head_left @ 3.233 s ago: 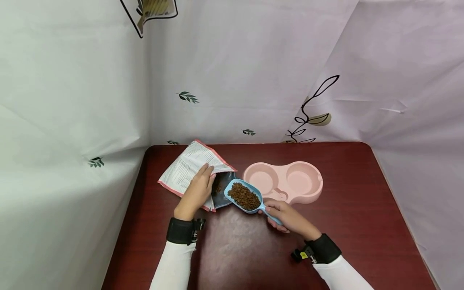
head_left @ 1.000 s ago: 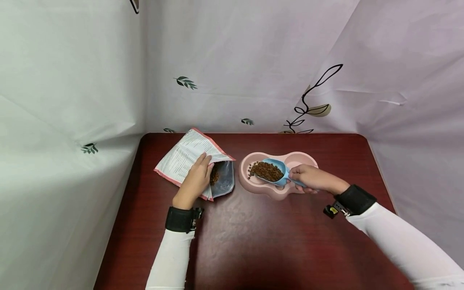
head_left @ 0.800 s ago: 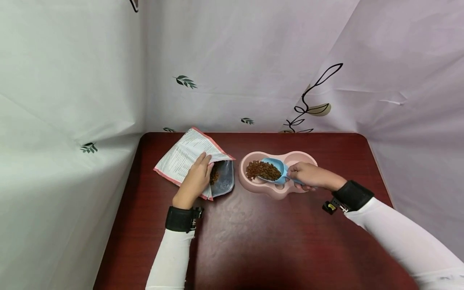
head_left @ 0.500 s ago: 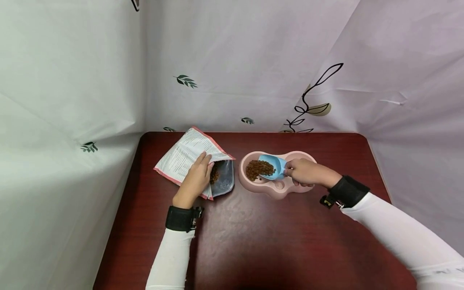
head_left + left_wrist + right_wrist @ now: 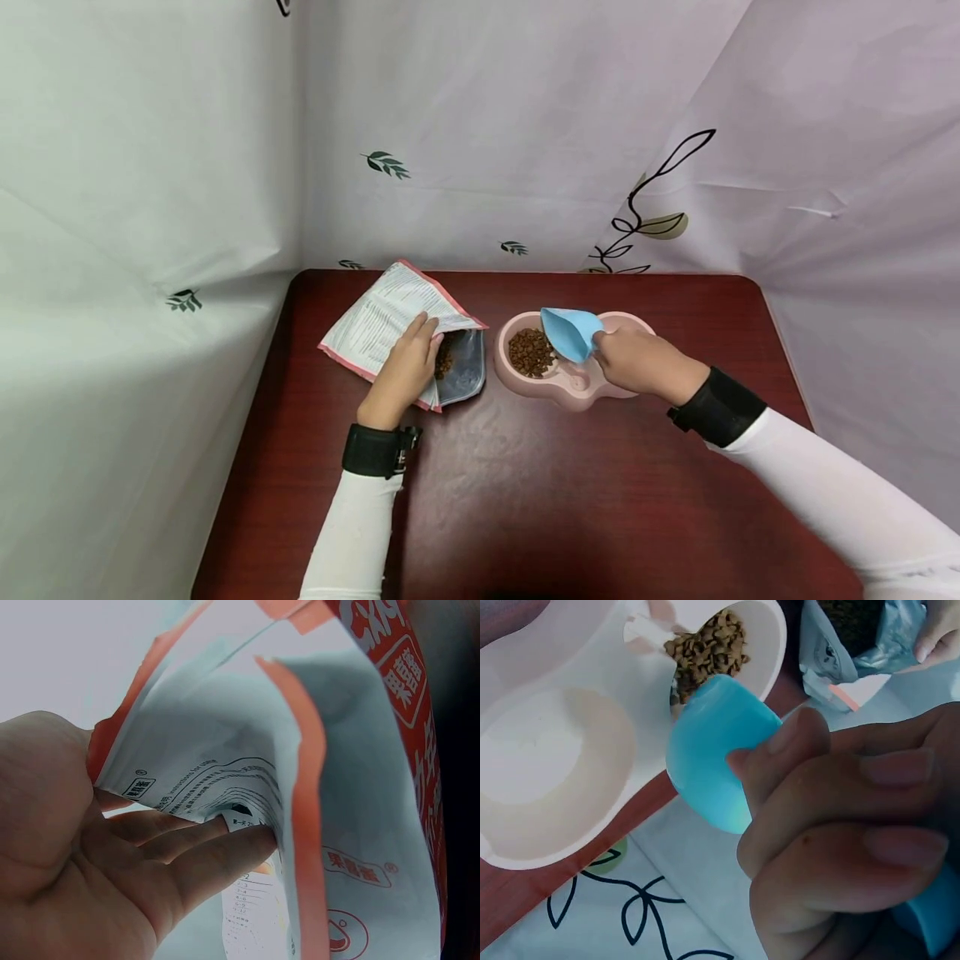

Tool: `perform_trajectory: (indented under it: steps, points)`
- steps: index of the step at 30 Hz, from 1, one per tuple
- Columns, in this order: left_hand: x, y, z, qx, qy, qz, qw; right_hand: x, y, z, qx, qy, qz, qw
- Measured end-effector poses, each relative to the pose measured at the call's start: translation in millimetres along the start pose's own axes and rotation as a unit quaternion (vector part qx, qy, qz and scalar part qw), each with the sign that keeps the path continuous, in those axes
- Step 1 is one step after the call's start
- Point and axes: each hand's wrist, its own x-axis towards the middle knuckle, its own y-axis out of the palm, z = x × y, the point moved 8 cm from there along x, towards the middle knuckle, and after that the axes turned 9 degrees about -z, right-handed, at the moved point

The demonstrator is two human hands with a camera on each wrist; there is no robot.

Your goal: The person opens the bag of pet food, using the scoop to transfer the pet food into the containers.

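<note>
My right hand grips the handle of a light blue scoop. The scoop is tipped on its side above the pink double pet bowl, its outside turned upward. Brown kibble lies heaped in the left basin, and the right basin is partly covered by the hand. In the right wrist view the fingers curl round the handle. My left hand holds the mouth edge of a white, red-edged pet food bag between thumb and fingers. Some kibble shows inside the bag's opening.
All of this stands on a dark red table near its back edge. A pale curtain with leaf prints hangs behind and at both sides. The bag lies left of the bowl, with a narrow gap between them.
The right hand carried the kibble-filled scoop from beside the bag to over the bowl, then tipped it. Kibble slid into the left basin. The left hand stayed on the bag.
</note>
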Motion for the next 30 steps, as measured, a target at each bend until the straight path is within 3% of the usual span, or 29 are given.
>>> perform_trajectory:
  steps: [5,10,18,25,30]
  points:
    - [1.5,0.0,-1.3,0.001,0.0,-0.002,1.0,-6.6,-8.3,1.0,0.03,-0.002,-0.024,0.999]
    - [1.1,0.2,-2.3,0.007,0.0,-0.007,1.0,-15.9,-1.6,5.6,0.135,0.009,0.009,0.991]
    - [-0.7,0.8,-6.7,0.011,0.009,-0.021,0.9997,-22.0,40.4,25.5,0.299,0.023,0.056,0.952]
    - [-3.3,2.3,-8.7,0.019,0.01,-0.019,0.9996,-11.6,82.5,56.1,0.382,0.027,0.091,0.919]
    - [-4.9,5.0,-9.2,0.025,0.006,-0.02,0.9995,7.8,99.3,71.7,0.411,0.067,0.089,0.905]
